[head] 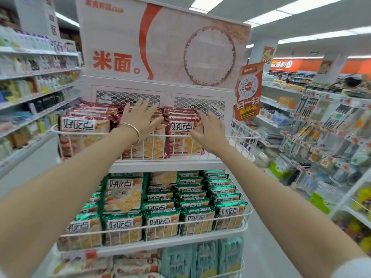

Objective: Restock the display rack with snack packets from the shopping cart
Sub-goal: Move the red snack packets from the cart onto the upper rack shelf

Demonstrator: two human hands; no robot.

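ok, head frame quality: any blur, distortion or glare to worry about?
Head view: heavy wide-angle stretch, forearms ballooning at the bottom corners; left shelves and right hanging rack smeared by blur; centre sharper, labels on red packets and green packets readable; ceiling lights blown out; left hand and right hand slightly soft, lighting even, no hard shadows.

The rack (160, 164) stands in front, with a sign (160, 43) on top. Under the sign is the top basket (244, 137), full of packets (84, 125). The left hand (138, 119) is over the middle row. The right hand (210, 131) is at the right row. Below sits the lower basket (248, 214), also full. The left shelves (30, 81) and right shelves (321, 137) stand at the sides.
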